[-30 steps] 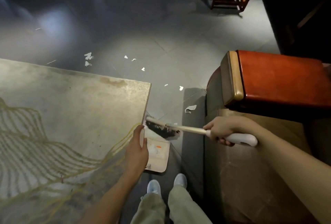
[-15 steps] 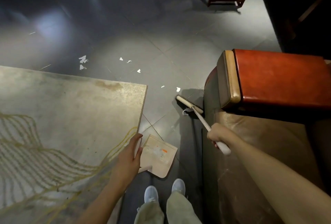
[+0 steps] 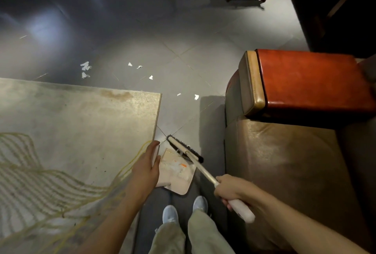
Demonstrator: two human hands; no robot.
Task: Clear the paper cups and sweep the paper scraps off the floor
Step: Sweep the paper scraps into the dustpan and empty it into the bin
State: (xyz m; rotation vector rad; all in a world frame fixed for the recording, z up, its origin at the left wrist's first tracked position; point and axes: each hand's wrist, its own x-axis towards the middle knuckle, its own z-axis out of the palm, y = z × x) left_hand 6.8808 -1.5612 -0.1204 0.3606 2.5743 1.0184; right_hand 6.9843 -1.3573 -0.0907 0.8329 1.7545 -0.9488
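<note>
L hand (image 3: pixel 145 168): fingers gripped flat beige dustpan (image 3: pixel 179 176).
R hand (image 3: pixel 231 189): fingers clamped on white brush (image 3: pixel 184 148), black bristles.
Floor (image 3: pixel 183 60): glossy grey tile, torn scraps (image 3: pixel 196 96).

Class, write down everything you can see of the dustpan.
The dustpan is a flat, pale beige tray, plastic by its look, with rounded corners and a small orange mark inside. White paper scraps lie in it. The left hand grips its white handle beside the rug; the brush rests at its front edge.
</note>
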